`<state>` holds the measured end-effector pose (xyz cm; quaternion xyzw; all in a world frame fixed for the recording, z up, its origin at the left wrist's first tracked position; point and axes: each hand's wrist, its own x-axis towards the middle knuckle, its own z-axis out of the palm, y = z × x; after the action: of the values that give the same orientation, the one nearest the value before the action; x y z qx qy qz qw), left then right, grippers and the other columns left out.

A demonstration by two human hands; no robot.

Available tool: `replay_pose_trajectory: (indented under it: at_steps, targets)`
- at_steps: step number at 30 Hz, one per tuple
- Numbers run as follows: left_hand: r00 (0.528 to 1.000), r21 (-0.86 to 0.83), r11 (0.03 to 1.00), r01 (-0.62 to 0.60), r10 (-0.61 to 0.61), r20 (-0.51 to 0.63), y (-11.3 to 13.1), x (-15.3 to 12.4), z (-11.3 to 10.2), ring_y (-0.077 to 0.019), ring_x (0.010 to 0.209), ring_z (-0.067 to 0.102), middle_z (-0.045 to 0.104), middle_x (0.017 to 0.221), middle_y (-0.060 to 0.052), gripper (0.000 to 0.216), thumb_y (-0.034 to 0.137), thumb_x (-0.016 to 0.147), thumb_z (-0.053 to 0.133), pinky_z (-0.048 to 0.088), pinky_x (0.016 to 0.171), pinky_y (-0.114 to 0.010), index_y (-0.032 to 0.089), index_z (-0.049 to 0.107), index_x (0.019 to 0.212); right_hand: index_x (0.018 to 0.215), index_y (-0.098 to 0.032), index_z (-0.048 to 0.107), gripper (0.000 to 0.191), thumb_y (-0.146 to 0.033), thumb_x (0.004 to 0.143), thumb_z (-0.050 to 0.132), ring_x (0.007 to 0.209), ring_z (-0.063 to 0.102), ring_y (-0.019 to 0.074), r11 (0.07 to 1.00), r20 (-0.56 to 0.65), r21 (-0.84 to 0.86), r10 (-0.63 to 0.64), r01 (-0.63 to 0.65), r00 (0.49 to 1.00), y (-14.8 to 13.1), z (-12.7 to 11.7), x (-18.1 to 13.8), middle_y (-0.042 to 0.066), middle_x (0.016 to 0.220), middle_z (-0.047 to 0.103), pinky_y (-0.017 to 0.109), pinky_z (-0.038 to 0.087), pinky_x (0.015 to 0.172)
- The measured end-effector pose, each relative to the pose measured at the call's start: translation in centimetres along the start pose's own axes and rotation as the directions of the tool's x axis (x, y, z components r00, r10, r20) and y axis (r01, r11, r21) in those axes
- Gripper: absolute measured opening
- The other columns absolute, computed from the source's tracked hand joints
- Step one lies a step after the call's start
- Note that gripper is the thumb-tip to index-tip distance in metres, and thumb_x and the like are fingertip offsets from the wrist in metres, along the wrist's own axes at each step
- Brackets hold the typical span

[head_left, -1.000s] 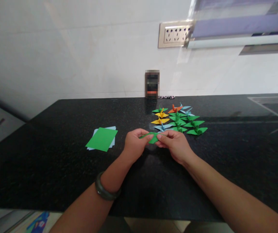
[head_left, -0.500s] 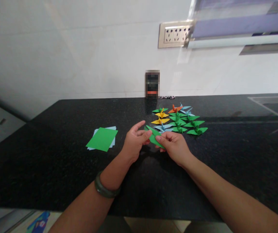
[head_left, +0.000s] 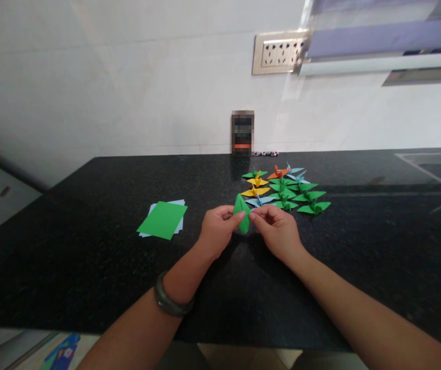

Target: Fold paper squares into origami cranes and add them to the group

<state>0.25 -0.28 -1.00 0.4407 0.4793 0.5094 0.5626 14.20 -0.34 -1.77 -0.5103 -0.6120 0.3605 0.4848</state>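
My left hand (head_left: 217, 229) and right hand (head_left: 277, 230) each pinch 1 side of a folded green paper piece (head_left: 242, 213) between thumb and fingertips, holding it upright just above the black granite counter (head_left: 89, 257). Finished paper cranes (head_left: 285, 190) lie in rows just beyond it. A green sheet (head_left: 161, 220) rests on light blue sheets, well left of my hands.

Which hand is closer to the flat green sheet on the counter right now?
Left. The left hand sits just right of the flat green sheet, apart from it; the right hand is farther right, beyond the folded green paper both pinch.
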Motion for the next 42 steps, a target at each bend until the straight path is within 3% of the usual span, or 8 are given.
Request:
replay_pose_trajectory:
  at_steps: [7, 18, 22, 27, 31, 35, 39, 42]
  targets:
    - [0.999, 0.002, 1.0, 0.031, -0.031, -0.032, 0.12, -0.27, 0.24, -0.0104, 0.056, 0.057, 0.067, 0.064, -0.003, 0.022, 0.028, 0.06, 0.071, 0.045, 0.056, -0.022, 0.011, 0.068, 0.072, 0.074, -0.018, 0.064, 0.013, -0.029, 0.075, 0.057, 0.061, 0.056, 0.0144, 0.973, -0.038, -0.196, -0.136, 0.126, 0.99, 0.08, 0.05, -0.36, 0.003, 0.07, 0.064, 0.026, 0.043, 0.059]
    - [0.992, 0.237, 0.966, -0.099, 0.116, -0.058, 0.17, -0.75, 0.57, -0.0117, 0.055, 0.053, 0.065, 0.06, -0.001, 0.018, 0.029, 0.064, 0.066, 0.038, 0.051, -0.022, 0.012, 0.07, 0.067, 0.057, -0.019, 0.055, 0.015, -0.023, 0.071, 0.055, 0.05, 0.049, 0.0111, 0.87, -0.085, -0.461, -0.241, 0.176, 0.967, -0.35, 0.35, -0.34, -0.001, 0.053, 0.055, 0.023, 0.037, 0.051]
    - [0.995, 0.176, 0.982, -0.062, 0.074, -0.065, 0.16, -0.85, 0.77, -0.0104, 0.052, 0.051, 0.062, 0.057, 0.0, 0.018, 0.03, 0.065, 0.065, 0.037, 0.05, -0.021, 0.012, 0.068, 0.064, 0.056, -0.019, 0.055, 0.017, -0.023, 0.072, 0.053, 0.051, 0.049, 0.0113, 0.836, -0.067, -0.502, -0.293, 0.222, 0.954, -0.43, 0.47, -0.34, 0.0, 0.054, 0.056, 0.024, 0.037, 0.052]
    - [0.998, -0.044, 0.999, 0.011, -0.013, -0.059, -0.19, -0.44, 0.53, -0.0098, 0.056, 0.054, 0.063, 0.06, 0.0, 0.018, 0.029, 0.062, 0.068, 0.043, 0.057, -0.022, 0.012, 0.067, 0.069, 0.072, -0.019, 0.063, 0.018, -0.025, 0.08, 0.048, 0.064, 0.057, 0.0144, 0.862, 0.069, -0.381, -0.335, 0.335, 0.94, -0.57, 0.14, -0.29, 0.004, 0.07, 0.064, 0.026, 0.042, 0.062]
    - [0.998, -0.13, 0.99, 0.057, -0.058, -0.001, -0.42, -0.34, 0.38, -0.0107, 0.059, 0.056, 0.063, 0.064, -0.002, 0.022, 0.03, 0.063, 0.069, 0.046, 0.063, -0.025, 0.011, 0.066, 0.074, 0.074, -0.018, 0.061, 0.016, -0.029, 0.079, 0.051, 0.06, 0.055, 0.0137, 0.972, 0.039, -0.162, -0.165, 0.169, 0.985, -0.55, -0.01, -0.14, 0.003, 0.068, 0.062, 0.025, 0.043, 0.056]
    - [0.996, -0.154, 0.985, 0.082, -0.079, 0.031, -0.38, -0.45, 0.37, -0.0105, 0.06, 0.057, 0.064, 0.067, -0.002, 0.024, 0.031, 0.062, 0.07, 0.047, 0.063, -0.025, 0.011, 0.066, 0.074, 0.076, -0.018, 0.058, 0.015, -0.034, 0.074, 0.058, 0.052, 0.048, 0.0108, 1.0, 0.036, 0.015, -0.018, 0.018, 0.999, -0.23, 0.18, 0.04, -0.001, 0.062, 0.055, 0.023, 0.041, 0.048]
    - [0.995, -0.171, 0.981, 0.093, -0.087, 0.042, -0.16, -0.48, 0.33, -0.0092, 0.06, 0.056, 0.064, 0.068, -0.002, 0.024, 0.032, 0.06, 0.072, 0.046, 0.06, -0.023, 0.013, 0.067, 0.073, 0.09, -0.019, 0.059, 0.024, -0.036, 0.073, 0.058, 0.051, 0.047, 0.0099, 0.996, 0.078, 0.087, 0.01, -0.017, 0.997, 0.19, 0.31, 0.06, 0.0, 0.07, 0.054, 0.022, 0.041, 0.043]
    - [0.994, -0.157, 0.982, 0.107, -0.103, 0.031, 0.05, -0.49, 0.34, -0.0083, 0.058, 0.054, 0.063, 0.065, -0.001, 0.023, 0.032, 0.058, 0.073, 0.045, 0.058, -0.022, 0.013, 0.067, 0.069, 0.08, -0.02, 0.063, 0.019, -0.036, 0.076, 0.055, 0.052, 0.048, 0.0102, 0.999, 0.092, 0.016, -0.041, 0.04, 0.995, 0.37, 0.25, 0.01, 0.002, 0.074, 0.056, 0.022, 0.039, 0.043]
